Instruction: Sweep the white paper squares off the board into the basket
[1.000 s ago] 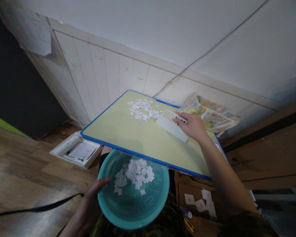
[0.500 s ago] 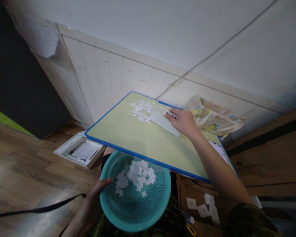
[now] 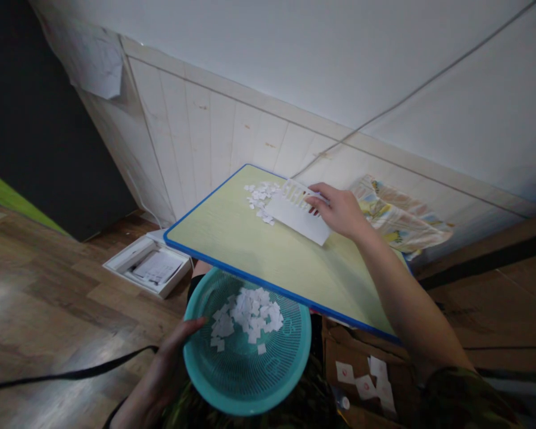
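Between the thumb and fingers of the right hand [image 3: 337, 208], I have the white slotted tray [image 3: 296, 215], the hand closed on its slotted side over the worktop [image 3: 223, 232]. Left of that hand, at the tray's far end, I see loose paper bits [image 3: 259, 194]; whether the tray touches them I can't tell. Lower and to its left, the left hand [image 3: 172, 351] grips a teal basket [image 3: 245, 390], thumb over the rim, fingers hidden; paper squares [image 3: 252, 313] lie inside. Just behind the right hand sits a patterned cloth [image 3: 399, 223].
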`<state>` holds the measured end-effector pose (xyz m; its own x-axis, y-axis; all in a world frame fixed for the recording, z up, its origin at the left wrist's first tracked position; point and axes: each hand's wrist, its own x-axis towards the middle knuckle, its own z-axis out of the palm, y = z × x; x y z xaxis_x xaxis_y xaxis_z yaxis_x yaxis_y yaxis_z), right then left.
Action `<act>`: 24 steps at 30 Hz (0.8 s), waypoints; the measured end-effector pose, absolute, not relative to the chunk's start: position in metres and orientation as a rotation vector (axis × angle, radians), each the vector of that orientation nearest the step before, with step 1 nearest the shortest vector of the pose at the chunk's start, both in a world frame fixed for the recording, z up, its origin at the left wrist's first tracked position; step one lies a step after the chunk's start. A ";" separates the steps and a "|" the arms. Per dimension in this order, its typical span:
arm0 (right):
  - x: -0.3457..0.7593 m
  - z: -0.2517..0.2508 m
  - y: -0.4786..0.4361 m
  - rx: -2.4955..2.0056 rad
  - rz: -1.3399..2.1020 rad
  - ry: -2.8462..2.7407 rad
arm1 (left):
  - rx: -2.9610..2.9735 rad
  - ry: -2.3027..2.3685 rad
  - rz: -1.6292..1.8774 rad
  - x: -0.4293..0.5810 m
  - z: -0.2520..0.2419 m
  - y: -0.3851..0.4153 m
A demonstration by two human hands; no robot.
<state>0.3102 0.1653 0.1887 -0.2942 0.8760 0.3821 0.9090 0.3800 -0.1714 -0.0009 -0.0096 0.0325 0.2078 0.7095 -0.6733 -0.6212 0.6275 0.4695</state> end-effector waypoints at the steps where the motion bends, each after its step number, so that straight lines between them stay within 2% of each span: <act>1: 0.312 0.192 0.167 -1.515 -0.053 -2.260 | 0.103 0.996 0.931 -0.001 0.032 -0.010; 7: 0.318 0.202 0.188 -1.342 0.344 -2.400 | 0.118 1.019 0.934 -0.002 0.034 -0.010; 13: 0.297 0.166 0.227 -1.472 0.132 -2.291 | 0.105 0.994 0.934 -0.003 0.031 -0.010; 19: 0.271 0.132 0.250 -1.288 0.572 -2.576 | 0.127 1.008 0.913 -0.004 0.034 -0.011; 24: 0.264 0.122 0.254 -1.353 0.709 -2.620 | 0.142 1.015 0.917 -0.005 0.037 -0.010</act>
<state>0.2640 0.2543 0.1222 -0.5971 0.7939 -0.1146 0.7433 0.4939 -0.4512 -0.0048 -0.0096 0.0368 0.2027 0.7158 -0.6682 -0.5928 0.6328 0.4981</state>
